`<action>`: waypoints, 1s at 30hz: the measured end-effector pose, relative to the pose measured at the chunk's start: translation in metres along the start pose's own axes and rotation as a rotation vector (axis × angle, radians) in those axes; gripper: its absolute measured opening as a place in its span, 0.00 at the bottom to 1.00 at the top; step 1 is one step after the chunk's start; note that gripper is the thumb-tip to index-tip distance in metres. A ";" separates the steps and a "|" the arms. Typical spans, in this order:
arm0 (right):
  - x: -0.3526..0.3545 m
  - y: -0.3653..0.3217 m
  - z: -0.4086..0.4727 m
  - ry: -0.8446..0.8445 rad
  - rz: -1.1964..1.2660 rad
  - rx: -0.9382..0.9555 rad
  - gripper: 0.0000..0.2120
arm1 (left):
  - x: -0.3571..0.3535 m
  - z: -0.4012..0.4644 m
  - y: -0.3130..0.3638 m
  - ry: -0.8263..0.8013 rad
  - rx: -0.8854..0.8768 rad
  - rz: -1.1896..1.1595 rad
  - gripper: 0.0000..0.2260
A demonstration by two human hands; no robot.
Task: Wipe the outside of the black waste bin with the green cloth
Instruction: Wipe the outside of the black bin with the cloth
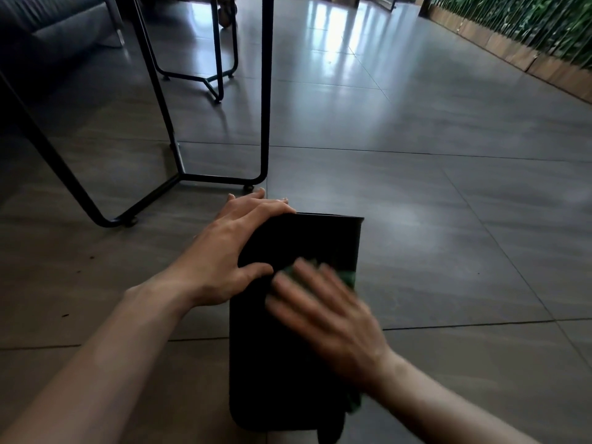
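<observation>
The black waste bin (320,238) lies on its side on the grey tiled floor, with its open rim at the far end and its base towards me. My left hand (230,248) grips the bin's left upper side near the rim, fingers curled over the edge. Flat on the bin's upturned side, my right hand (326,318) presses down on the green cloth (349,278). The cloth shows at the fingertips and again below the wrist. The right hand is motion-blurred.
Black metal table legs (221,179) stand just beyond the bin on the left, with more legs (217,81) farther back. A dark sofa (54,30) is at the top left. A wooden planter with green plants (528,36) runs along the right. Open floor lies to the right.
</observation>
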State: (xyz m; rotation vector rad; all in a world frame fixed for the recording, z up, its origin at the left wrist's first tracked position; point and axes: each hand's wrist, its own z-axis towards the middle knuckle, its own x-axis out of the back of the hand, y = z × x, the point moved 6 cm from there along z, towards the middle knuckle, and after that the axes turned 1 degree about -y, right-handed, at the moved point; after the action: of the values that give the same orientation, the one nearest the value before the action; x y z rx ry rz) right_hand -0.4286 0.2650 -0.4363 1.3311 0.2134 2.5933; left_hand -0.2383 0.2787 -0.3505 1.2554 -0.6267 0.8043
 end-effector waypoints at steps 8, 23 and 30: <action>-0.011 -0.012 0.020 0.076 0.057 -0.202 0.23 | -0.001 0.000 -0.004 0.015 -0.022 0.018 0.37; 0.002 0.021 0.036 0.118 0.069 -0.295 0.23 | 0.001 0.002 -0.002 0.003 -0.020 -0.012 0.37; -0.011 -0.042 -0.023 -0.135 -0.056 0.192 0.24 | 0.000 0.000 0.000 -0.017 -0.007 -0.014 0.37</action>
State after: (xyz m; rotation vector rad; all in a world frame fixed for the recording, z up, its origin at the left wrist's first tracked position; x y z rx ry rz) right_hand -0.4358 0.3021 -0.4681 1.5335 0.4794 2.4769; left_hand -0.2387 0.2787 -0.3505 1.2601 -0.6326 0.7799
